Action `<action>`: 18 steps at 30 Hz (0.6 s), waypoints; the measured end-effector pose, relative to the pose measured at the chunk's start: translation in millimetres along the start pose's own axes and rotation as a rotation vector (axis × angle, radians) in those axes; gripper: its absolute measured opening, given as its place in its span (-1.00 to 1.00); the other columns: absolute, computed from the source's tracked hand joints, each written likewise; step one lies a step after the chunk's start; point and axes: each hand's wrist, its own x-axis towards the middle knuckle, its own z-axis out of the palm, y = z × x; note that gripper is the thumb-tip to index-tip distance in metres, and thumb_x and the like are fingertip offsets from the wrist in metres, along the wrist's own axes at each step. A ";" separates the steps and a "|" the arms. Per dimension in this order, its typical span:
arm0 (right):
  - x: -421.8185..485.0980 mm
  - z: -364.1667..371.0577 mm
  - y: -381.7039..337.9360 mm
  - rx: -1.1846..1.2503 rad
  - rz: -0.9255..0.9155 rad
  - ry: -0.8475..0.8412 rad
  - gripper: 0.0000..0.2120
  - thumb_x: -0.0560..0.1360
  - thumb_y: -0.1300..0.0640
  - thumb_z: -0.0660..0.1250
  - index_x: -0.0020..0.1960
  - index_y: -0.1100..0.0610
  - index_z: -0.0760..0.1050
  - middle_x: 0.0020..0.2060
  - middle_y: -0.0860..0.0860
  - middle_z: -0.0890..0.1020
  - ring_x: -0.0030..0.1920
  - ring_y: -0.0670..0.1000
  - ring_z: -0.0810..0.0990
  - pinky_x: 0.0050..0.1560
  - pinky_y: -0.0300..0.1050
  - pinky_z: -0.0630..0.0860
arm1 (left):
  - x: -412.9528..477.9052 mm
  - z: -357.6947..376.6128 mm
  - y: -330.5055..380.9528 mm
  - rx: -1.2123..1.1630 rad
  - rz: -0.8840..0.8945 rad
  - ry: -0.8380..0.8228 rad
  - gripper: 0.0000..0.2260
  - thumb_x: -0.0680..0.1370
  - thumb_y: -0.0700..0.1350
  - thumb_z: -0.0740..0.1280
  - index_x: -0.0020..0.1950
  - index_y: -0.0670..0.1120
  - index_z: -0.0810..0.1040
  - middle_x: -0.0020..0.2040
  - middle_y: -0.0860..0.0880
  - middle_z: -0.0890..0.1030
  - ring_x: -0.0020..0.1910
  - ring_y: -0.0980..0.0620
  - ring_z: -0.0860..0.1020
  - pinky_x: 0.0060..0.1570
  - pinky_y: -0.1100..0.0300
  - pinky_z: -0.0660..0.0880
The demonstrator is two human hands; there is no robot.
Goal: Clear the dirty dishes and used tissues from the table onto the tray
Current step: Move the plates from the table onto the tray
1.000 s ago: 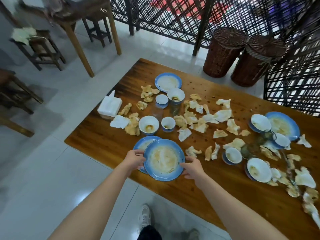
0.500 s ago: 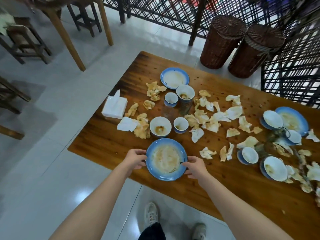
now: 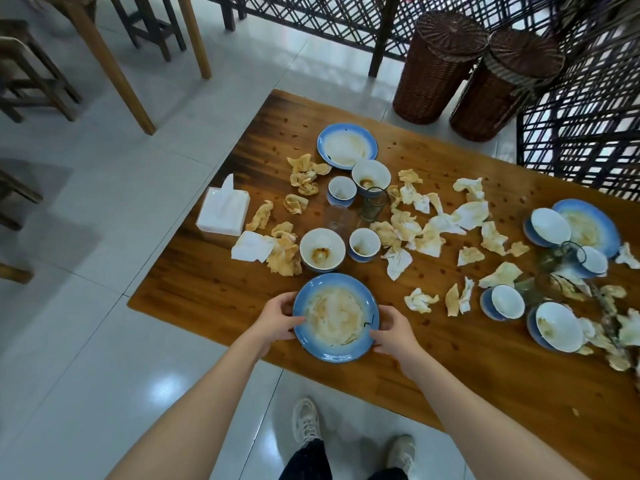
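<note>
Left hand and right hand grip opposite rims of the smeared blue plate, fingers hidden beneath (the table is cut off rightward); a stained bowl sits just behind.

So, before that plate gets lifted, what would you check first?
1. The left hand grips the plate at its left rim: ok.
2. The right hand grips the right rim: ok.
3. No tissues on the plate: ok, only smears and a thin dark scrap; the nearest tissues lie beside the bowl.
4. The bowl stands apart from the plate's far rim: cannot tell, they are very close.
5. A tray is ready to take the plate: cannot tell, none in view.
</note>
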 end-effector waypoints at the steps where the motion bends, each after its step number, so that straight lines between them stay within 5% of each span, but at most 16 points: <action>1: -0.4 0.0 0.3 0.009 -0.004 0.001 -0.46 0.48 0.34 0.36 0.39 0.04 0.31 0.01 -0.01 0.51 0.00 0.00 0.55 -0.23 -0.19 0.59 | 0.2 -0.6 -0.2 0.001 0.009 0.001 -0.45 0.49 -0.29 0.42 0.43 -0.03 0.37 0.23 -0.02 0.50 0.18 0.00 0.50 -0.27 0.28 0.59; 18: -69.6 -101.2 61.3 0.243 -0.011 0.051 -0.49 0.49 0.30 0.36 0.35 0.01 0.31 0.01 -0.02 0.53 -0.08 0.00 0.63 -0.33 -0.21 0.60 | -49.2 102.1 29.9 0.045 0.027 -0.153 -0.46 0.47 -0.34 0.42 0.38 -0.01 0.39 0.13 0.01 0.52 0.08 0.00 0.55 -0.06 0.05 0.64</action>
